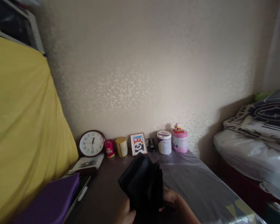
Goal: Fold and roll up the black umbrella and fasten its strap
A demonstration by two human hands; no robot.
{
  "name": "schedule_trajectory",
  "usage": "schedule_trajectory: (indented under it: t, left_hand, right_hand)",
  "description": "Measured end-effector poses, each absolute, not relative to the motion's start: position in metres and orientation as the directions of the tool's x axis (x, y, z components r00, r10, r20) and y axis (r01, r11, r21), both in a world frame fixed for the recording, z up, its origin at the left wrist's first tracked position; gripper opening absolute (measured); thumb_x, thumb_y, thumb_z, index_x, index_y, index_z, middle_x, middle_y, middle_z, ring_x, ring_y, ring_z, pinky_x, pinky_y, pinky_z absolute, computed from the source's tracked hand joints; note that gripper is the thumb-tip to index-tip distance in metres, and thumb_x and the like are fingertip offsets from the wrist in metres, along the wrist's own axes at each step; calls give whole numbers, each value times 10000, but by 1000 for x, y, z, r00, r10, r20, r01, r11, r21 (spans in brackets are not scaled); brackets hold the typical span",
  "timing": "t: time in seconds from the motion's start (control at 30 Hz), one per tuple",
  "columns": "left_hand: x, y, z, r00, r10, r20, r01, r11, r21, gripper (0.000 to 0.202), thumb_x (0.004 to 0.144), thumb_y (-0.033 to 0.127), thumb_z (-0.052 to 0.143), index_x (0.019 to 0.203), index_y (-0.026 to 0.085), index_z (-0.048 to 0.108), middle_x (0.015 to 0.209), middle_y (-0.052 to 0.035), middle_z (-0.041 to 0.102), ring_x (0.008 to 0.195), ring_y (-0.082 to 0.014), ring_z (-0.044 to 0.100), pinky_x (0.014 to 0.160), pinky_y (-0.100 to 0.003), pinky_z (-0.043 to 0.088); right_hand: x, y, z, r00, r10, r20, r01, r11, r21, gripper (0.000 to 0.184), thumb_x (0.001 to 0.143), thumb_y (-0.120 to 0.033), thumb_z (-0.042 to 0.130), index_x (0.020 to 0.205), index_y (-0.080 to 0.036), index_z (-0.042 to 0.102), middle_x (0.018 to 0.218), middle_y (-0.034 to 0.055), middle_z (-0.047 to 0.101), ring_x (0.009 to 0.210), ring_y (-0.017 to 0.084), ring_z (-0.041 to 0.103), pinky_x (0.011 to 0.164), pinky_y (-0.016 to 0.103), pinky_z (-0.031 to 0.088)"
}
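Observation:
Between my two hands is a black folded thing [141, 183] with several layers or flaps, held above the table; its dark surface hides what kind of thing it is. My left hand [126, 214] grips its lower left side, thumb pressed against it. On the other side my right hand [171, 199] is closed on its lower right edge, with the fingers partly hidden behind it. Beyond it, against the wall, stands a framed panda picture [138, 144].
Along the wall stand a round clock [92, 143], a red can [109, 148], a yellow-lidded jar [121, 147], a black device [151, 145], a white tub [164, 142] and a pink tub [180, 141]. A purple folder [51, 197] lies left; bedding [252, 149] is piled right.

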State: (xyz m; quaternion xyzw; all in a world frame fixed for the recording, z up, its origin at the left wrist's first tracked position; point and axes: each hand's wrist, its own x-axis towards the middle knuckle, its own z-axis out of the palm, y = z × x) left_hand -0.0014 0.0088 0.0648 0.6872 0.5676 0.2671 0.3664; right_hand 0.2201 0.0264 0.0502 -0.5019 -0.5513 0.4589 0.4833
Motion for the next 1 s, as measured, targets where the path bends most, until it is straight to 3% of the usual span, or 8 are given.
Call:
schedule_trajectory:
  t: [0.13, 0.3, 0.53, 0.6, 0.67, 0.77, 0.9, 1.0]
  left_hand:
    - [8, 14, 55, 252, 968, -6, 744, -189, 641, 701, 662, 93, 453, 1346, 174, 321, 1359, -118, 421, 1246, -217, 402, 992, -315, 343]
    - [13, 6, 50, 234, 969, -76, 881, -178, 438, 712, 736, 2, 340, 1407, 119, 130, 1419, -184, 297, 1162, -176, 499, 911, -232, 400]
    - [1, -3, 57, 334, 939, -85, 867, -270, 418, 719, 732, 123, 459, 1394, 104, 177, 1439, -165, 289, 1266, -204, 387, 1003, -276, 355]
    - [-1, -5, 54, 354, 931, -87, 863, -289, 415, 720, 706, 100, 462, 1382, 107, 214, 1440, -158, 291, 1254, -193, 404, 993, -263, 364]
    - [0, -8, 49, 362, 929, -75, 859, -301, 414, 724, 693, 72, 442, 1381, 124, 222, 1438, -153, 298, 1187, -177, 479, 931, -237, 412]
    - [7, -12, 40, 328, 943, -49, 888, -291, 356, 736, 676, 27, 405, 1382, 145, 235, 1427, -163, 311, 1059, -171, 574, 824, -226, 464]
    - [17, -17, 35, 316, 948, -26, 922, -300, 244, 773, 630, -1, 402, 1377, 146, 264, 1428, -189, 295, 944, -182, 627, 730, -233, 489]
    - [21, -19, 37, 319, 947, 37, 929, -321, 184, 833, 602, -14, 397, 1397, 124, 191, 1395, -196, 350, 906, -190, 635, 714, -243, 493]
  right_hand:
    - [237, 32, 49, -316, 912, -263, 201, -206, -958, 245, 764, -376, 539, 787, -146, 621, 517, -12, 547, 417, 84, 488, 420, 204, 411]
    - [270, 22, 62, -365, 892, -267, 360, -129, -924, 214, 706, -314, 573, 832, -144, 607, 569, -19, 559, 423, 61, 476, 420, 174, 393]
    - [318, -5, 54, -227, 903, -365, 486, -220, -846, 184, 711, -332, 543, 762, -160, 581, 565, -33, 540, 465, 83, 502, 444, 187, 406]
    - [325, -6, 59, -120, 962, -247, 608, -126, -784, 185, 740, -320, 498, 744, -168, 603, 633, 7, 596, 565, 129, 568, 523, 233, 456]
    - [322, -3, 74, 4, 1000, 16, 742, 8, -670, 212, 774, -307, 457, 756, -182, 628, 745, 56, 652, 713, 180, 610, 660, 288, 481]
    - [297, 5, 105, 73, 941, 330, 803, 141, -579, 274, 836, -310, 409, 985, -204, 613, 949, 82, 662, 866, 204, 615, 786, 322, 468]
    - [244, 10, 136, -155, 886, 437, 816, 364, -449, 347, 876, -224, 372, 1199, -242, 497, 1026, 51, 621, 856, 156, 616, 769, 266, 476]
    - [217, 13, 140, -289, 873, 392, 870, 411, -273, 454, 864, -112, 329, 1295, -231, 408, 1027, 58, 603, 798, 146, 623, 694, 241, 476]
